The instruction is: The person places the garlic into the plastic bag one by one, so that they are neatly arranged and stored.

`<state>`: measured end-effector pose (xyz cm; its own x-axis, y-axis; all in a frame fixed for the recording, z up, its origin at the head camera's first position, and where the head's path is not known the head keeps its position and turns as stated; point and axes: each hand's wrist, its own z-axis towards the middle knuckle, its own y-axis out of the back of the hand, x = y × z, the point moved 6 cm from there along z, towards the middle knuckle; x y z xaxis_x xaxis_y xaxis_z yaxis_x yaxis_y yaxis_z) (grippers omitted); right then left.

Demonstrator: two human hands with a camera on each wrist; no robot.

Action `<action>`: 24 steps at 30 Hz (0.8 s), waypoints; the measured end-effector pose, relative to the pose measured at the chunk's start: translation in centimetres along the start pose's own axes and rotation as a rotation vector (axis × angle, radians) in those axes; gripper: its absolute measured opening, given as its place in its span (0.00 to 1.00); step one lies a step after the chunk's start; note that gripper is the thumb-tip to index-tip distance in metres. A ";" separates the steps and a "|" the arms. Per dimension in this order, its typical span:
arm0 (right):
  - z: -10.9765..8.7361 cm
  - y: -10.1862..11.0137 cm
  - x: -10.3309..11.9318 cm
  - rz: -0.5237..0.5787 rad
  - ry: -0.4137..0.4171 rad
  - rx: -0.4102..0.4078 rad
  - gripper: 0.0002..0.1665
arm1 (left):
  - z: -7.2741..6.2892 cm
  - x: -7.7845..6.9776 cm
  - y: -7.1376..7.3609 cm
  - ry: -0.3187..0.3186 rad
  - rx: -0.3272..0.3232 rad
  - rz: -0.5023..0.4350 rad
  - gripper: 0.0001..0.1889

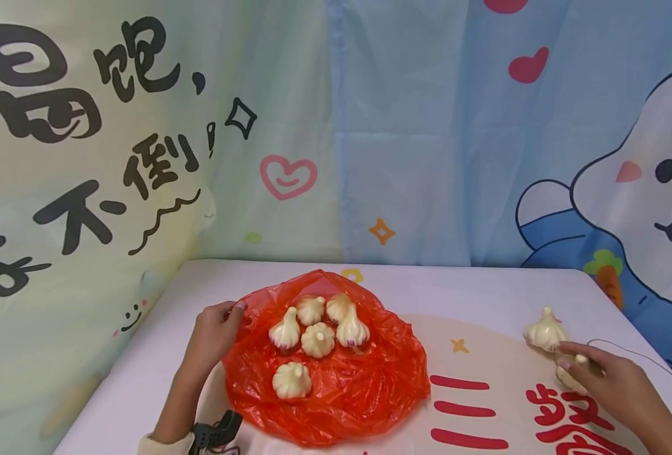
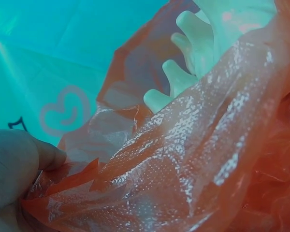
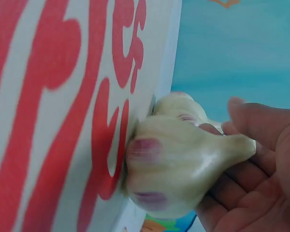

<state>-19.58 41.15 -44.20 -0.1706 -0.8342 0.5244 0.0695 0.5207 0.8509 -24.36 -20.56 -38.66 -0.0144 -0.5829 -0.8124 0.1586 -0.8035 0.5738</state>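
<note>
My left hand (image 1: pixel 218 333) pinches the left rim of a thin red plastic bag (image 1: pixel 364 392) on the table. Several whitish garlic bulbs (image 1: pixel 318 340) lie in its spread-out middle; through the film, their stems (image 2: pixel 176 79) show in the left wrist view. At the table's right, my right hand (image 1: pixel 614 382) reaches over two more bulbs. The near garlic bulb (image 3: pixel 169 164), with purple patches, has its neck between my thumb and fingers, the thumb apart from it. My fingertips are by the far garlic bulb (image 1: pixel 545 330); contact is hard to make out.
The white table (image 1: pixel 472 284) bears a printed mat with red characters (image 1: pixel 569 417). A thin pale cord (image 1: pixel 648 360) runs along the right side. Behind the table hangs a printed curtain (image 1: pixel 398 126). A black device (image 1: pixel 216 433) is strapped to my left wrist.
</note>
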 end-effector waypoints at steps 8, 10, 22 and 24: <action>0.2 0.5 0.4 -0.065 0.064 -0.032 0.26 | 0.0 0.0 0.0 0.004 0.002 0.002 0.18; 0.1 0.5 0.4 -0.083 0.066 -0.045 0.25 | -0.1 0.0 0.0 0.001 0.001 0.004 0.18; -0.4 1.1 1.3 -0.078 0.149 -0.165 0.19 | -0.1 -0.1 -0.3 0.014 0.012 -0.008 0.18; -0.6 1.0 1.9 -0.044 0.174 -0.165 0.19 | -0.1 0.0 -0.3 0.015 0.013 -0.005 0.18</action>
<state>-19.22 39.98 -42.35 -0.0061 -0.8818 0.4716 0.2276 0.4580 0.8593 -24.36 -20.29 -38.84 -0.0001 -0.5770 -0.8168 0.1453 -0.8081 0.5708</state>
